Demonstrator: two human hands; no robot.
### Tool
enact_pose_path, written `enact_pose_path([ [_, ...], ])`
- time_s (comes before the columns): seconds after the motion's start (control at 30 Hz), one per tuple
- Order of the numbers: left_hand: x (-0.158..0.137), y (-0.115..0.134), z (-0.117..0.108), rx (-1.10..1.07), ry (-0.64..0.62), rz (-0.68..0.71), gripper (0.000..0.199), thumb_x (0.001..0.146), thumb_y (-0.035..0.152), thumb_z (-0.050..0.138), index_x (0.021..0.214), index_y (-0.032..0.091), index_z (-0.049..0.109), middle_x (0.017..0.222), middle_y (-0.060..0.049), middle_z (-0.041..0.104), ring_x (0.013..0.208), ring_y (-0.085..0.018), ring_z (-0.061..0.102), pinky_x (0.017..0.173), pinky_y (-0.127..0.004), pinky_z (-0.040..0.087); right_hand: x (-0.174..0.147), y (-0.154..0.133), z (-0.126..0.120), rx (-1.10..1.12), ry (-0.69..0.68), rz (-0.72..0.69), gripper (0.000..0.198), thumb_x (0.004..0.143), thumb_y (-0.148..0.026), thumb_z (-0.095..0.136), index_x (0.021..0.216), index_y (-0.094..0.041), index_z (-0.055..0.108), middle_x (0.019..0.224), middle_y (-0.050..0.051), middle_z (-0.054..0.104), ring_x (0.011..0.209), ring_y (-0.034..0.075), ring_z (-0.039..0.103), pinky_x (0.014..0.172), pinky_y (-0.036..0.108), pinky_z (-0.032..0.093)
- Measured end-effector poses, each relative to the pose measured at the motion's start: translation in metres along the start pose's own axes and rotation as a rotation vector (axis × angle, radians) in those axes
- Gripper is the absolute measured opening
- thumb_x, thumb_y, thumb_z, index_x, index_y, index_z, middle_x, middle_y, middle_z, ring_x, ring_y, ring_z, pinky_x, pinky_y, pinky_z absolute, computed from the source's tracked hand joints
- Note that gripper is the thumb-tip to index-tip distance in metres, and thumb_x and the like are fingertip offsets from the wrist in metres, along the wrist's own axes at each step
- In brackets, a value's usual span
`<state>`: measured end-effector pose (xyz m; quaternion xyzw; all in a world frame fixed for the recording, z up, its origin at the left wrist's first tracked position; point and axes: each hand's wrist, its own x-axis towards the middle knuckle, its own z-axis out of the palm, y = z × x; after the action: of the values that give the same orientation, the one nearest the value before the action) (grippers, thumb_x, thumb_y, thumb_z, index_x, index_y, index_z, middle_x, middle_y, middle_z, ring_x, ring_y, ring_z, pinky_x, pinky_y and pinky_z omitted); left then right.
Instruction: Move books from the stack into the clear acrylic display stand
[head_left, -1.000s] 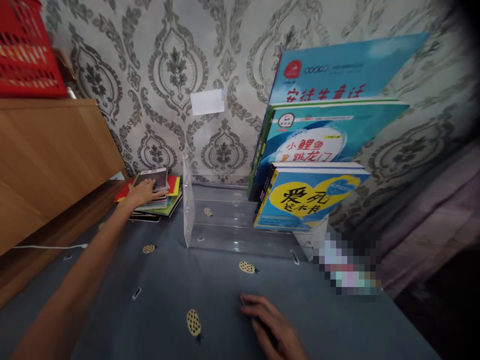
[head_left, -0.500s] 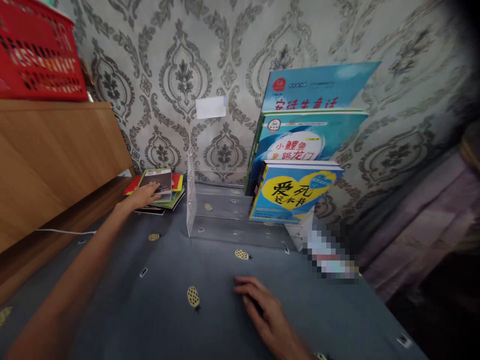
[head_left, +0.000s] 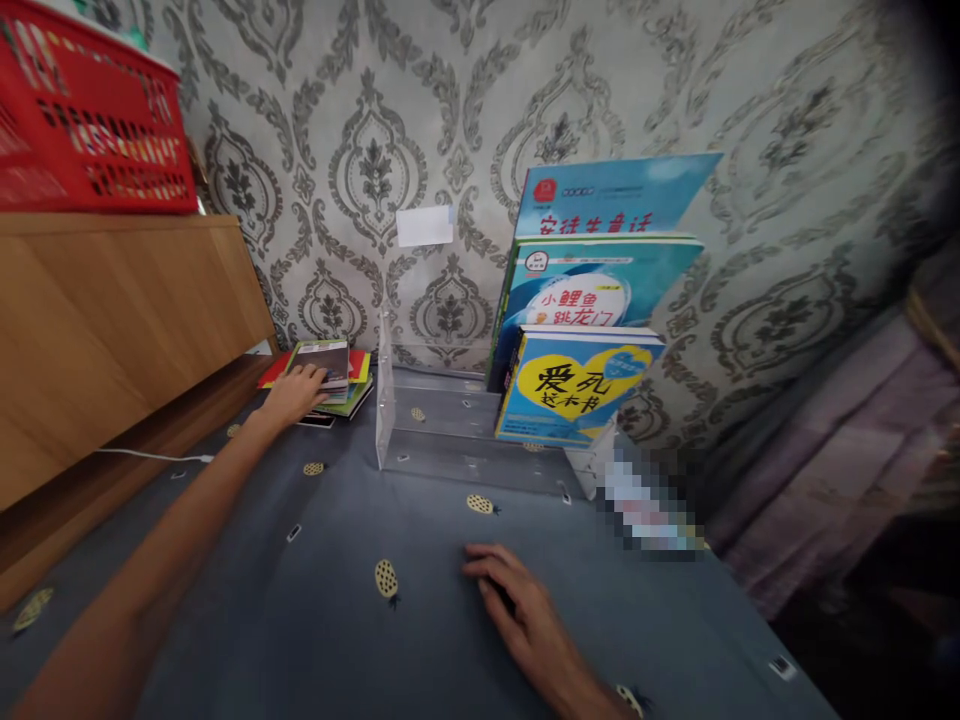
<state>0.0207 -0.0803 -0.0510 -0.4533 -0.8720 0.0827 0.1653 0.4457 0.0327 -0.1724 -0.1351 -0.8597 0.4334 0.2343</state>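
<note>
At the far left, my left hand (head_left: 297, 393) lies over the front of a small stack of books (head_left: 346, 398). Its fingers rest on the top book, dark-covered (head_left: 321, 358); the thumb is hidden. My right hand (head_left: 525, 620) hovers or rests low over the cloth, fingers loosely bent and thumb apart, with nothing in it. Between and beyond the hands stands a clear tiered rack (head_left: 384, 400). Its right side bears a blue book with a yellow heart (head_left: 574, 385), a teal book (head_left: 645, 270) behind it, and a taller blue book (head_left: 622, 185) at the back.
Grey-blue cloth with pineapple prints (head_left: 337, 620) covers the surface. To the left, a wooden cabinet (head_left: 127, 320) carries a red basket (head_left: 97, 120), and a white cable (head_left: 150, 456) runs below. A pixelated item (head_left: 649, 510) lies right of the rack, near a curtain (head_left: 810, 480).
The view has shifted slightly. My left hand stays at the stack, its fingers more bent over the top book's front. My right hand has hardly moved.
</note>
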Motion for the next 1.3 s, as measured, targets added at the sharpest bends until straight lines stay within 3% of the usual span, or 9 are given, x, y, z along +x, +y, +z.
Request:
enact_pose_path([
  [0.1, 0.0, 0.001, 0.007, -0.028, 0.025, -0.075, 0.049, 0.1, 0.037, 0.047, 0.145, 0.018, 0.047, 0.151, -0.019, 0.049, 0.139, -0.036, 0.046, 0.106, -0.048, 0.045, 0.0, 0.0, 0.0, -0.008, -0.005, -0.005, 0.031, 0.099, -0.031, 0.042, 0.101, -0.023, 0.072, 0.119, 0.013, 0.07, 0.112, 0.026, 0.068, 0.096, 0.043, 0.056],
  [0.27, -0.003, 0.002, 0.008, -0.026, 0.035, -0.075, 0.044, 0.102, 0.031, 0.038, 0.142, 0.018, 0.051, 0.146, -0.017, 0.056, 0.137, -0.034, 0.05, 0.11, -0.049, 0.041, -0.001, 0.003, 0.001, -0.01, 0.002, -0.012, 0.031, 0.099, -0.03, 0.043, 0.1, -0.022, 0.073, 0.119, 0.013, 0.07, 0.113, 0.026, 0.067, 0.098, 0.044, 0.055],
  [0.4, -0.014, 0.003, 0.004, -0.015, 0.047, -0.048, 0.045, 0.102, 0.028, 0.036, 0.14, 0.014, 0.053, 0.141, -0.02, 0.059, 0.132, -0.034, 0.055, 0.105, -0.047, 0.046, 0.0, 0.004, 0.002, -0.002, 0.004, -0.025, 0.03, 0.098, -0.028, 0.043, 0.1, -0.022, 0.073, 0.118, 0.014, 0.07, 0.112, 0.026, 0.068, 0.097, 0.043, 0.055],
  [0.53, -0.03, 0.005, 0.006, -0.011, 0.077, -0.061, 0.044, 0.096, 0.019, 0.04, 0.138, 0.014, 0.055, 0.141, -0.019, 0.059, 0.131, -0.035, 0.055, 0.105, -0.053, 0.045, 0.0, 0.005, 0.002, -0.007, -0.013, -0.031, 0.031, 0.098, -0.027, 0.043, 0.1, -0.021, 0.073, 0.119, 0.014, 0.07, 0.112, 0.026, 0.068, 0.097, 0.043, 0.055],
  [0.73, -0.054, 0.016, 0.019, 0.007, 0.122, -0.114, 0.047, 0.096, 0.017, 0.036, 0.141, 0.013, 0.05, 0.16, -0.017, 0.04, 0.148, -0.037, 0.033, 0.102, -0.063, 0.046, 0.0, 0.005, 0.001, -0.017, -0.026, -0.038, 0.031, 0.098, -0.028, 0.042, 0.1, -0.022, 0.072, 0.12, 0.014, 0.07, 0.114, 0.026, 0.067, 0.098, 0.042, 0.054],
  [1.0, -0.068, 0.038, 0.03, 0.01, 0.112, -0.174, 0.057, 0.096, 0.009, 0.025, 0.151, 0.015, 0.041, 0.16, -0.019, 0.039, 0.146, -0.035, 0.034, 0.098, -0.061, 0.049, 0.0, 0.006, 0.001, -0.025, -0.035, -0.037, 0.03, 0.097, -0.028, 0.044, 0.1, -0.022, 0.073, 0.12, 0.014, 0.071, 0.113, 0.026, 0.068, 0.098, 0.043, 0.054],
  [1.3, -0.074, 0.055, 0.052, 0.018, 0.09, -0.213, 0.065, 0.095, 0.007, 0.039, 0.158, 0.019, 0.031, 0.16, -0.027, 0.031, 0.146, -0.04, 0.035, 0.1, -0.057, 0.048, 0.0, 0.008, 0.001, -0.038, -0.031, -0.079, 0.029, 0.098, -0.028, 0.044, 0.1, -0.023, 0.073, 0.119, 0.013, 0.071, 0.112, 0.026, 0.068, 0.097, 0.042, 0.055],
])
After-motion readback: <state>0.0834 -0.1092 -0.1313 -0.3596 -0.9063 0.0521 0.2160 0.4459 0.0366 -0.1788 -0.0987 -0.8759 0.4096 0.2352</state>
